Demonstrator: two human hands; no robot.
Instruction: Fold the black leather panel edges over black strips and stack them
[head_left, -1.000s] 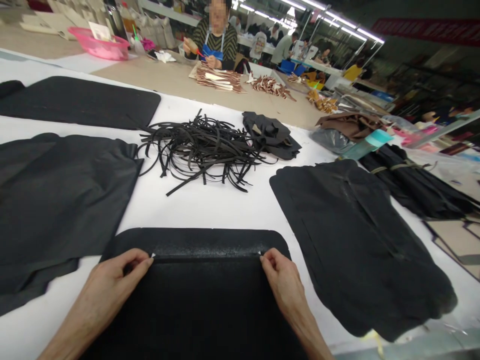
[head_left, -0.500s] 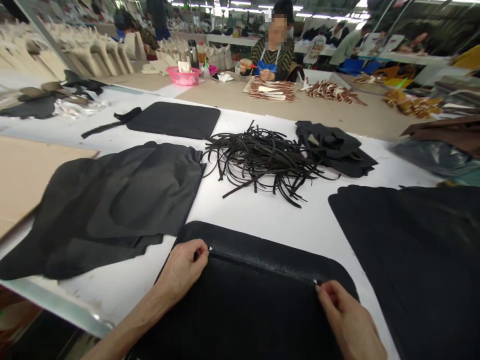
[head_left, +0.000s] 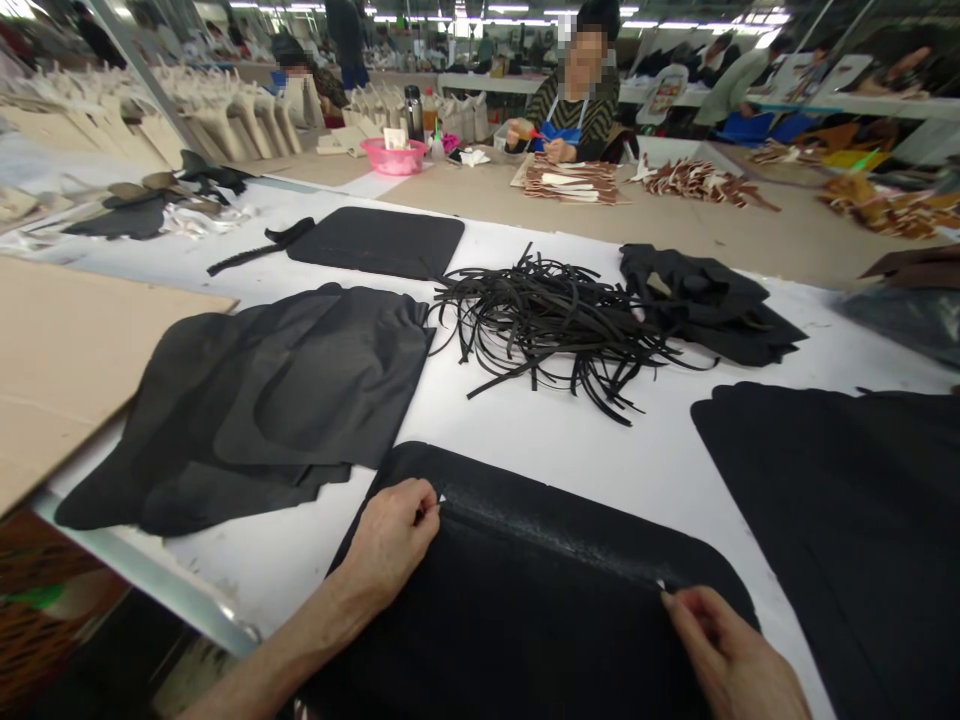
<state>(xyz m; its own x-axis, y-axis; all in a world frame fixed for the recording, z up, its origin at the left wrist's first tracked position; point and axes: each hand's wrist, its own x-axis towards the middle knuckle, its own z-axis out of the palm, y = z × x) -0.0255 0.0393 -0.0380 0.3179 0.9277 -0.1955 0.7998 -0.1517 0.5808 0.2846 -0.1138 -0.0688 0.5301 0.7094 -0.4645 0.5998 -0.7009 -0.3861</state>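
Note:
In front of me lies a black leather-like panel (head_left: 570, 500) with rounded corners. Across it, below its far edge, runs a straight line that looks like the edge of an upper black sheet (head_left: 525, 620). My left hand (head_left: 397, 535) pinches this line near its left end, thumb against forefinger. At the right end, my right hand (head_left: 720, 640) holds it in a similar pinch. A tiny white tip shows beside the fingers of each hand. Between the hands, a shiny band lies along the line. The panel's near part runs out of view.
Beyond the panel lies a tangled heap of black strips (head_left: 555, 320). Stacked black pieces lie left (head_left: 285, 400) and right (head_left: 847, 500). Farther back are another black panel (head_left: 382, 240), crumpled black scraps (head_left: 705, 300), and a pink basin (head_left: 394, 155). A person (head_left: 574, 100) works across the table.
The view has turned slightly left, so everything sits farther right in it. Both hands keep their pinches at the same spots on the panel.

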